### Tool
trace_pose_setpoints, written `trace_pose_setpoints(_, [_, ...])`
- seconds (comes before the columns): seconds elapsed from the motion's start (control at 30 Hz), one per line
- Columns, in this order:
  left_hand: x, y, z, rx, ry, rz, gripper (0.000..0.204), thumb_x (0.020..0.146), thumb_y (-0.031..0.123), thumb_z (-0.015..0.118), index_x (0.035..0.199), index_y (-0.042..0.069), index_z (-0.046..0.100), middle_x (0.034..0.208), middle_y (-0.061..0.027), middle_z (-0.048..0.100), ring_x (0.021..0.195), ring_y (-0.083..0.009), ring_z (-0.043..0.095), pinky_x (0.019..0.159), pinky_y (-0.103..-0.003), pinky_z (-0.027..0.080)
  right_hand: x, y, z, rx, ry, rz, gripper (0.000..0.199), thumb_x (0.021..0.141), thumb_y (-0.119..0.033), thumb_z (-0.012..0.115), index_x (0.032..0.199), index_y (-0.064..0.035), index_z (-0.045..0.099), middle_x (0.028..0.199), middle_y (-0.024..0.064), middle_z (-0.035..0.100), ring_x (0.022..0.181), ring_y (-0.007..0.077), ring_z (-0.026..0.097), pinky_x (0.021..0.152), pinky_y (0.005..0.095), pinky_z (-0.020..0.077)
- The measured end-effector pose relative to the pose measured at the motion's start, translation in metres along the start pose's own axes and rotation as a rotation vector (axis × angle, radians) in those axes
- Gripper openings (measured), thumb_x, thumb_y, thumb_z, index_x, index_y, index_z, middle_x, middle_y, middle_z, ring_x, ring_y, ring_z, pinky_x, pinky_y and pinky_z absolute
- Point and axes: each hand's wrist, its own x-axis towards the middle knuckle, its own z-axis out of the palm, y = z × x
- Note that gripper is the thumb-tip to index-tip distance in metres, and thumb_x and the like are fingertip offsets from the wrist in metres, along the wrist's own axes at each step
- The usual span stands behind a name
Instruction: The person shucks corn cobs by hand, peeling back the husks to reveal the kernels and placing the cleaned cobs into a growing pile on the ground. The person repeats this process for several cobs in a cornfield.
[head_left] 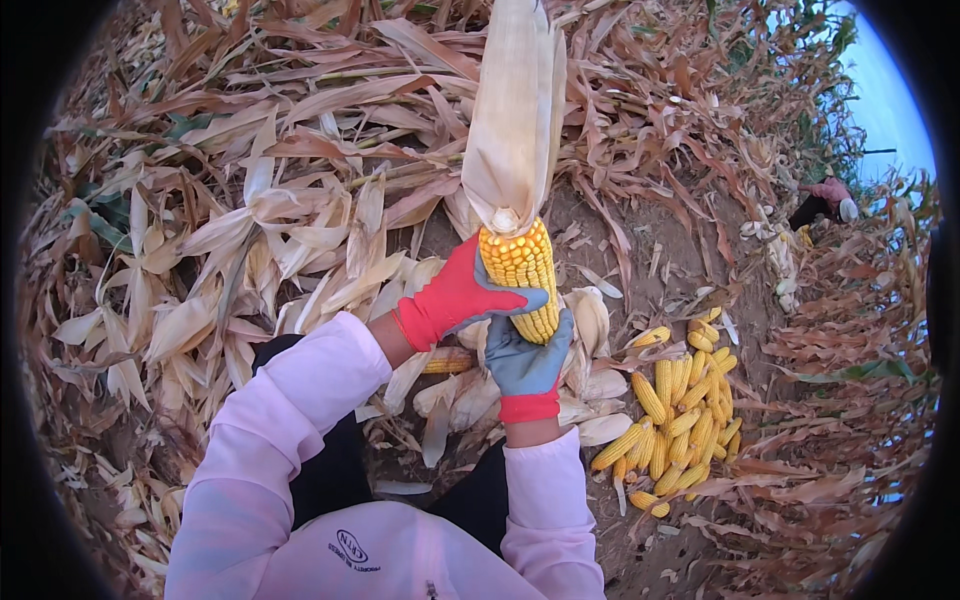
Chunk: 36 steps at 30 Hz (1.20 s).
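A yellow corn cob (522,265) is held out in front of me, its kernels bare. Pale dry husk (510,110) still hangs on its far end and stretches away from me. Wrapped around the cob's left side is my left hand (465,292), in a red and grey glove. My right hand (528,352), gloved alike, closes on the cob's near end from below. Under my hands lie several unhusked ears (470,405) in pale husk, and a bare cob (447,362) shows beside my left wrist.
A pile of husked yellow cobs (690,410) lies on the soil to my right. Dry stalks and leaves (370,90) cover the ground ahead, with loose husks (200,290) to the left. Another person (828,198) crouches far off at the right, near a row of pale ears (780,265).
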Motion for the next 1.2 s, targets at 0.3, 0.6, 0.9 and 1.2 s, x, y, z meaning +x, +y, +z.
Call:
trace_pose_setpoints(0.3, [-0.003, 0.011, -0.041, 1.004, 0.207, 0.250, 0.083, 0.055, 0.030, 0.083, 0.128, 0.008, 0.049, 0.114, -0.0150, 0.060, 0.104, -0.0297, 0.060, 0.090, -0.040, 0.048, 0.014, 0.008, -0.013, -1.053, -0.102, 0.147, 0.060, 0.096, -0.051, 0.045, 0.122, 0.0033, 0.048, 0.106, 0.0178, 0.062, 0.091, 0.0273, 0.066, 0.081, 0.0373, 0.0544])
trace_pose_setpoints(0.6, [-0.033, -0.004, -0.045, 1.600, -0.251, 0.192, 0.087, 0.058, 0.030, 0.079, 0.135, 0.008, 0.043, 0.112, -0.0135, 0.054, 0.103, -0.0314, 0.054, 0.088, -0.043, 0.042, 0.015, -0.107, 0.013, -0.776, -0.113, -0.339, 0.073, 0.093, -0.060, 0.041, 0.135, 0.0000, 0.040, 0.129, 0.0172, 0.050, 0.122, 0.0286, 0.049, 0.103, 0.0438, 0.0376])
trace_pose_setpoints(0.9, [-0.022, -0.006, -0.016, 0.836, 0.189, -0.070, 0.070, 0.065, 0.030, 0.081, 0.123, 0.004, 0.051, 0.109, -0.0132, 0.062, 0.097, -0.0248, 0.062, 0.085, -0.037, 0.049, -0.004, 0.005, 0.008, -1.035, -0.191, -0.138, 0.066, 0.093, -0.039, 0.059, 0.141, -0.0055, 0.029, 0.127, 0.0093, 0.048, 0.119, 0.0203, 0.049, 0.098, 0.0345, 0.0409])
trace_pose_setpoints(1.2, [-0.005, -0.006, -0.017, 0.021, 0.247, -0.432, 0.048, 0.091, 0.045, 0.059, 0.114, 0.002, 0.056, 0.099, -0.0067, 0.063, 0.086, -0.0120, 0.062, 0.077, -0.026, 0.050, -0.025, 0.014, 0.004, -1.028, -0.340, 0.104, 0.046, 0.090, -0.021, 0.065, 0.130, -0.0042, 0.048, 0.109, 0.0022, 0.060, 0.094, 0.0104, 0.058, 0.082, 0.0264, 0.0476])
